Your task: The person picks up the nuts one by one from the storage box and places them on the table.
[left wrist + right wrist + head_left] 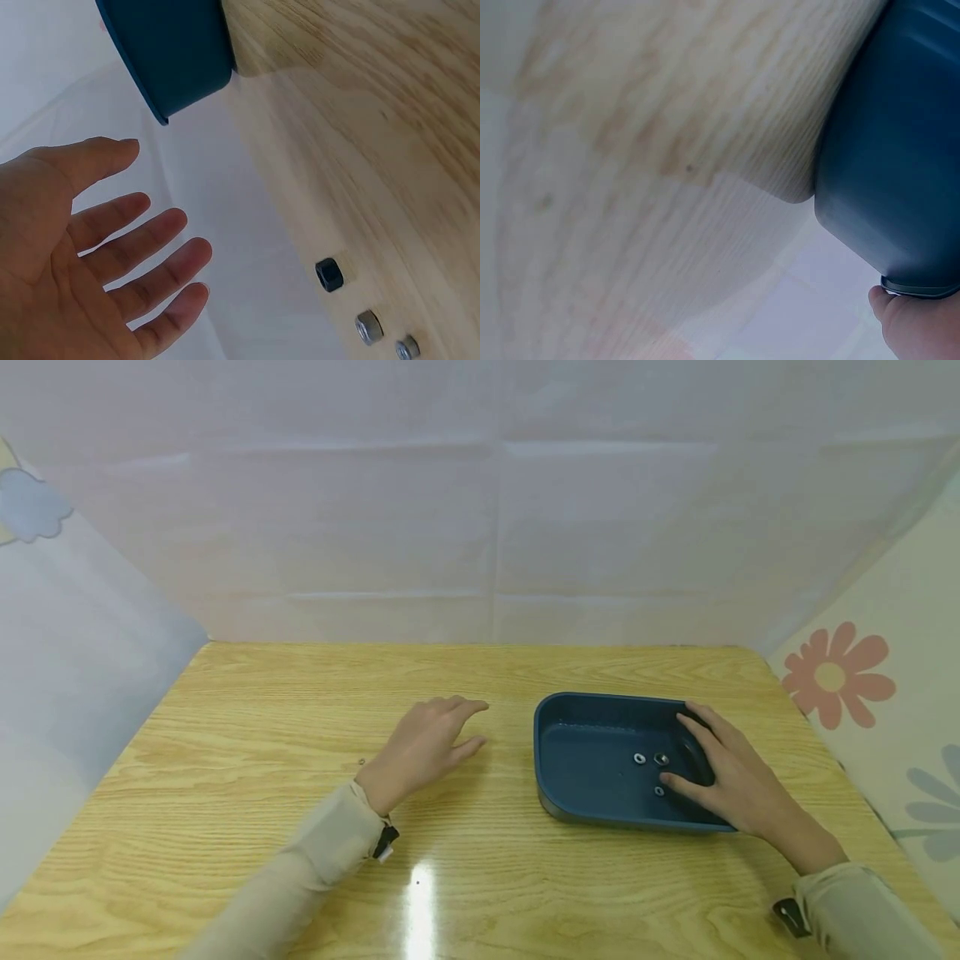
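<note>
A dark blue rectangular bin [592, 818] stands on the table, with several small metal nuts [640, 759] on its floor. My right hand [738, 777] reaches over the bin's right end, fingers spread and thumb over the inside near the nuts; in the right wrist view only a small part of this hand [922, 322] shows at the rim. Left of the bin, my left hand [423, 743] hovers with relaxed fingers and holds nothing. On the table in the left wrist view lie a black nut [329, 274], a silver nut [368, 327] and a smaller silver nut [407, 347].
The wood-grain table [262, 710] reaches back to a pale hanging sheet [360, 527]. Flower-patterned cloth [900, 610] borders the right side. A tiny ring-like piece [362, 761] lies by the left wrist.
</note>
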{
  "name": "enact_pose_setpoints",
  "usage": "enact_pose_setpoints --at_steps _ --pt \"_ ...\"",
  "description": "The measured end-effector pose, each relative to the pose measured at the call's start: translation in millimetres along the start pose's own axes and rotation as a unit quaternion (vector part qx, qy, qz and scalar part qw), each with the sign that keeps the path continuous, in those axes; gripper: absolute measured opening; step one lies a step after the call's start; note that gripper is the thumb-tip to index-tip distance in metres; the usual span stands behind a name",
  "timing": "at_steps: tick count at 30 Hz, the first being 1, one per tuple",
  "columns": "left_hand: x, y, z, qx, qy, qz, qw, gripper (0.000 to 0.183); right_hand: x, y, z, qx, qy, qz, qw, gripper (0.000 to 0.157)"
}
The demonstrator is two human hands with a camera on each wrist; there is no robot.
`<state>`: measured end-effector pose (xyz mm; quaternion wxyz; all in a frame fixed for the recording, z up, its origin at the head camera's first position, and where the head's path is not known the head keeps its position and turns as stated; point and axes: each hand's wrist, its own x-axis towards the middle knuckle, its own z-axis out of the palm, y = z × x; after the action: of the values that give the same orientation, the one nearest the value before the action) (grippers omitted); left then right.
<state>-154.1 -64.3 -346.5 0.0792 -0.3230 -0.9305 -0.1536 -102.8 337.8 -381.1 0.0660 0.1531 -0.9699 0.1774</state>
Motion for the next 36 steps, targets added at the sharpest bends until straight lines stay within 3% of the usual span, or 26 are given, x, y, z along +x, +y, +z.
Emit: enact_pose_setpoints --at_steps 12,36 --pt "13.6 17.8 8.2 0.005 0.008 0.028 0.9996 0.044 0.3 2.0 0.8 -0.005 -0.004 0.001 1.000 0.095" --pt "28.0 39.5 20.1 -0.012 0.008 0.050 0.9987 0.044 -1.0 2.5 -1.2 -0.003 -0.002 0.003 1.000 0.095"
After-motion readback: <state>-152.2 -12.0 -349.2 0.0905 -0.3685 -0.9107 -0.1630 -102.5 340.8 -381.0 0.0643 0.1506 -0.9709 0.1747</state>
